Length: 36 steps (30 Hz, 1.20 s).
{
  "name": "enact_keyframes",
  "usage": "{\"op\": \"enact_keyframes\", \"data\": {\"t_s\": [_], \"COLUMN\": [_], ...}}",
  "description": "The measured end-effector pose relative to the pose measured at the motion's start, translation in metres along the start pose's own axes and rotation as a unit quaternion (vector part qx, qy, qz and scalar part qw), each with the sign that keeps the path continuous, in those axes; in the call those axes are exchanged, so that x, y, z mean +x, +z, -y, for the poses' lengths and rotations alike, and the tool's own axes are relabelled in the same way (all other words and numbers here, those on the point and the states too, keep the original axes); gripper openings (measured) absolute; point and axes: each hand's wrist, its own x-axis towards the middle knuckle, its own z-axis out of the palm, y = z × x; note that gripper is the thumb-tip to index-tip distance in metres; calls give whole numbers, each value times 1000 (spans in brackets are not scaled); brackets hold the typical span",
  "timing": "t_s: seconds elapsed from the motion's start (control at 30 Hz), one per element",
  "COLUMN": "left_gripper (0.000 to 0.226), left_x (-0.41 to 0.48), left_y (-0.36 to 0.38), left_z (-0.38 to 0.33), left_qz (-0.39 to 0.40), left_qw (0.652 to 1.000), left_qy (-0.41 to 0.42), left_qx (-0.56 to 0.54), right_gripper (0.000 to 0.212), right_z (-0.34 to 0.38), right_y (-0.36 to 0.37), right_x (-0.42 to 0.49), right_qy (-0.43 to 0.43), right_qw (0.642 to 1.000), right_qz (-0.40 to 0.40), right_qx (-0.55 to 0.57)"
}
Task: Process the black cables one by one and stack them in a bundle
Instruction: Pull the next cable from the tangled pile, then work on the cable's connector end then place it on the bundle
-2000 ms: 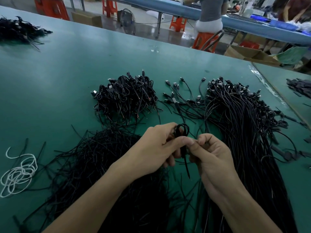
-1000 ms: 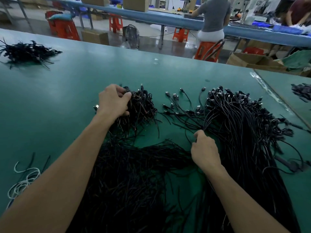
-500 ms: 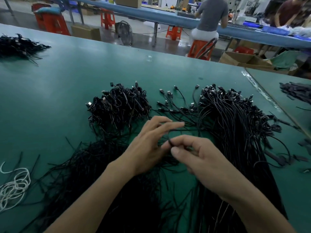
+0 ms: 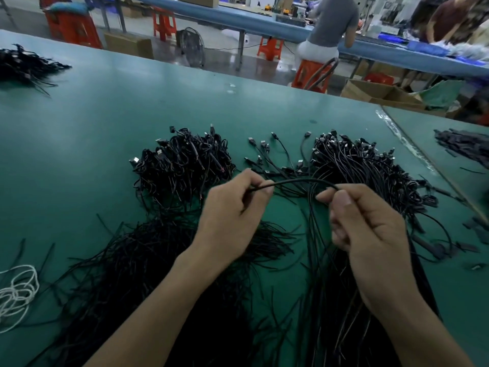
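Left hand (image 4: 232, 215) and right hand (image 4: 367, 229) each pinch one black cable (image 4: 293, 181), arched between them. It looks thin, light and limp; best held near its ends.

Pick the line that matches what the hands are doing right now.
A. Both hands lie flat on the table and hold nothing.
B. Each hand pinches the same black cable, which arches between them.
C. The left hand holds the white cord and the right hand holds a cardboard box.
B: the left hand and the right hand each pinch the black cable, which spans the gap between them in an arch.
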Motion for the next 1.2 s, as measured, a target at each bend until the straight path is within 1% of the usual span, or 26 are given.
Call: {"op": "enact_keyframes", "data": {"t_s": [0.07, 0.1, 0.13, 0.17, 0.2, 0.27, 0.3, 0.33, 0.37, 0.4, 0.43, 0.47, 0.53, 0.57, 0.6, 0.67, 0.7, 0.77, 0.83, 0.87, 0.9, 0.97, 1.0, 1.07, 1.13, 1.2], "left_gripper": [18, 23, 28, 34, 40, 44, 43, 41, 40, 39, 39, 40, 43, 46, 51, 67, 71, 69, 65, 62, 59, 54, 51, 46, 43, 40], "left_x": [1, 1, 0, -1, -2, -6, -8, -9, -10, -11, -12, -14, -17, -18, -19, -18, -17, -16, -18, -19, -21, -21, -21, -20, -19, -19], "left_y": [-13, -20, -26, -32, -38, -45, -47, -48, -47, -45, -43, -40, -35, -33, -32, -33, -34, -33, -30, -30, -29, -31, -32, -31, -28, -25], "left_z": [4, 5, 5, 6, 6, 7, 8, 8, 9, 7, 6, 4, 1, 0, 0, 0, -1, -5, -13, -16, -19, -22, -23, -22, -22, -19], "left_qz": [-20, -15, 5, 35, 73, 160, 199, 231, 253, 264, 266, 262, 250, 240, 225, 209, 217, 252, 306, 332, 351, 363, 357, 331, 289, 224], "left_qw": [997, 994, 990, 984, 978, 965, 959, 952, 947, 946, 949, 953, 960, 963, 965, 961, 957, 952, 941, 928, 907, 866, 854, 851, 854, 846], "left_qy": [-18, -32, -47, -62, -76, -105, -114, -116, -109, -98, -82, -65, -49, -53, -63, -102, -125, -146, -140, -145, -162, -200, -208, -209, -207, -200], "left_qx": [72, 106, 135, 162, 181, 178, 167, 164, 166, 161, 151, 139, 116, 111, 118, 148, 148, 89, -22, -92, -165, -280, -315, -349, -378, -441], "right_gripper": [28, 30, 30, 29, 28, 25, 22, 21, 34, 48, 55, 54, 35, 27, 27, 26, 23, 19, 19, 22, 23, 24, 23, 24, 37, 39], "right_z": [-12, -18, -24, -30, -35, -39, -39, -39, -39, -39, -36, -33, -28, -27, -27, -26, -25, -25, -26, -27, -28, -31, -32, -32, -30, -29], "right_y": [-11, -17, -22, -28, -32, -33, -32, -29, -26, -21, -15, -7, 6, 11, 14, 15, 15, 16, 19, 22, 24, 31, 35, 40, 41, 39], "right_x": [3, 4, 5, 6, 6, 1, -1, -3, -5, -6, -6, -6, -7, -8, -9, -9, -8, -6, -3, -2, -2, -8, -12, -20, -23, -22], "right_qy": [53, 83, 112, 139, 165, 198, 194, 165, 119, 70, 35, 13, -11, -12, -14, -12, -9, 1, 12, 18, 25, 42, 54, 62, 43, 36], "right_qw": [997, 994, 988, 975, 952, 895, 869, 846, 826, 820, 827, 842, 894, 921, 943, 969, 976, 986, 994, 996, 997, 992, 988, 980, 978, 964], "right_qz": [-55, -65, -55, -18, 38, 156, 200, 235, 268, 292, 307, 320, 311, 281, 240, 154, 120, 73, 46, 45, 57, 115, 147, 191, 198, 220], "right_qx": [-4, -36, -96, -174, -253, -368, -410, -449, -482, -488, -470, -434, -321, -268, -230, -194, -180, -148, -98, -73, -54, -30, -14, 2, -49, -146]}}
